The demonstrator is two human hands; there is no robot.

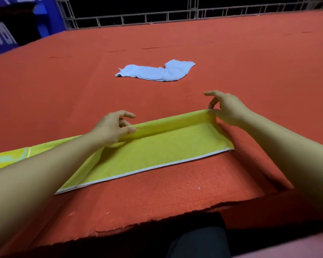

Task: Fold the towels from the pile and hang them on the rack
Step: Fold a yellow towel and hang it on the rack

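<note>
On the red felt bench (pixel 175 183), both hands, left hand (pixel 111 128) and right hand (pixel 226 110), pinch the near yellow towel's (pixel 153 148) far edge mid-fold, while the blue towel (pixel 157 70) farther off lies crumpled; nothing visibly hung yet.

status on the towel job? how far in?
Early. Nothing shows as folded or hung, and no rack is clearly in view. In hand: both hands, left and right, pinch the far edge of the yellow towel, lifted mid-fold. Left: the crumpled blue towel lies untouched beyond.

fuzzy terry yellow towel (pixel 157 149), matt felt table (pixel 175 192)
</note>
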